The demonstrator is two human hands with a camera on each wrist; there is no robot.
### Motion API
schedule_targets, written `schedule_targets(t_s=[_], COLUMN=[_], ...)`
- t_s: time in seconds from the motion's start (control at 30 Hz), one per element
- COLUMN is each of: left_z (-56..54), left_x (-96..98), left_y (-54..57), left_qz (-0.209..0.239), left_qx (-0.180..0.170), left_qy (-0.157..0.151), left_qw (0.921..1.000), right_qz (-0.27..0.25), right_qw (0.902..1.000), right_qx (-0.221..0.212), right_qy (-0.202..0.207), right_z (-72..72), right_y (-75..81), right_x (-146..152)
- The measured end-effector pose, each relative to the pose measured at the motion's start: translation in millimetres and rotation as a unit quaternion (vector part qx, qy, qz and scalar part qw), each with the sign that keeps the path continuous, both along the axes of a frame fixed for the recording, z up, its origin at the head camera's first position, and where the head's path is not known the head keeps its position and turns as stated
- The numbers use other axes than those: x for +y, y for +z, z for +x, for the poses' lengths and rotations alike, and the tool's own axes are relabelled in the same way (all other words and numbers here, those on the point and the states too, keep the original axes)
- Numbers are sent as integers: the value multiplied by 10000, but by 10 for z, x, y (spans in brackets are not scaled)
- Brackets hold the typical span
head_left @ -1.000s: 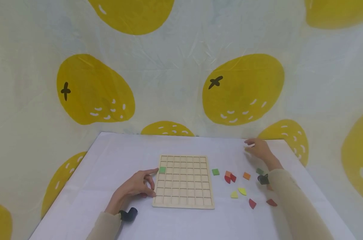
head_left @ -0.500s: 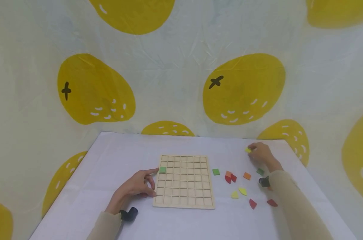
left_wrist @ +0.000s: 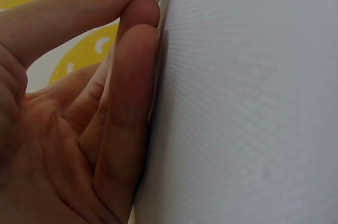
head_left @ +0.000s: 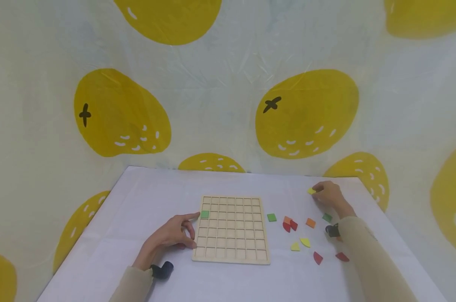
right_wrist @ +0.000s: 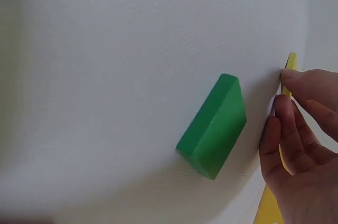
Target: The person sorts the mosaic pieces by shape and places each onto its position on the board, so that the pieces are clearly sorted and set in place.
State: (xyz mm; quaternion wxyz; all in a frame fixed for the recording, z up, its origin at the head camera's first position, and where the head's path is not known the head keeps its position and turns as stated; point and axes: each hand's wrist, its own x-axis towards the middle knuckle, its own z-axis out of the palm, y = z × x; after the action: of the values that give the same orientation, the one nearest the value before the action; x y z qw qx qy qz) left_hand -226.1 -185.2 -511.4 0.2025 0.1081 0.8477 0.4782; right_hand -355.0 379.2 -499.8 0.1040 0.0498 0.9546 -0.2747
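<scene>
In the head view my left hand [head_left: 172, 231] lies along the left edge of a wooden grid board [head_left: 231, 243], index fingertip and thumb tip at its side. A light green square tile [head_left: 205, 214] sits in a cell of the board's left column. Far right on the table, my right hand [head_left: 329, 195] pinches a small yellow tile [head_left: 311, 191] between thumb and fingers; its edge [right_wrist: 292, 60] sticks out past the thumb in the right wrist view. Nearer to me than this hand lies a dark green tile [head_left: 327, 217]. The left wrist view shows the left fingers [left_wrist: 129, 81] against the board's edge.
Right of the board lie a green square [head_left: 271, 217], an orange tile [head_left: 310, 223] and red quarter-round tiles [head_left: 317, 258], several in all. Two yellow tiles [head_left: 305, 242] lie among them. A patterned cloth [head_left: 213, 105] hangs behind the white table [head_left: 167, 184].
My right hand has come down slightly at the table's far right, its thumb and fingers closing on the yellow tile. The left hand has stayed at the board's edge.
</scene>
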Motion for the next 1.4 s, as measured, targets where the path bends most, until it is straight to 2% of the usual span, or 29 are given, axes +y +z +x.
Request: schedule_targets(t_s=[0.47,0.93,1.4], left_z=[7,20,17], left_x=[-3,17,11], left_y=[-4,22,20], left_qz=[-16,-51,-22], left_qx=[32,-31,-33], left_qy=[-45,64,60], left_qw=[10000,10000,10000], right_qz=[-297,-296,-178], right_qw=[9994,9977,9908], right_qx=[-106,521,1072], right_qy=[-123,324,807], right_z=[126,254,390], right_y=[58,140,256], right_x=[-69,-324,-708])
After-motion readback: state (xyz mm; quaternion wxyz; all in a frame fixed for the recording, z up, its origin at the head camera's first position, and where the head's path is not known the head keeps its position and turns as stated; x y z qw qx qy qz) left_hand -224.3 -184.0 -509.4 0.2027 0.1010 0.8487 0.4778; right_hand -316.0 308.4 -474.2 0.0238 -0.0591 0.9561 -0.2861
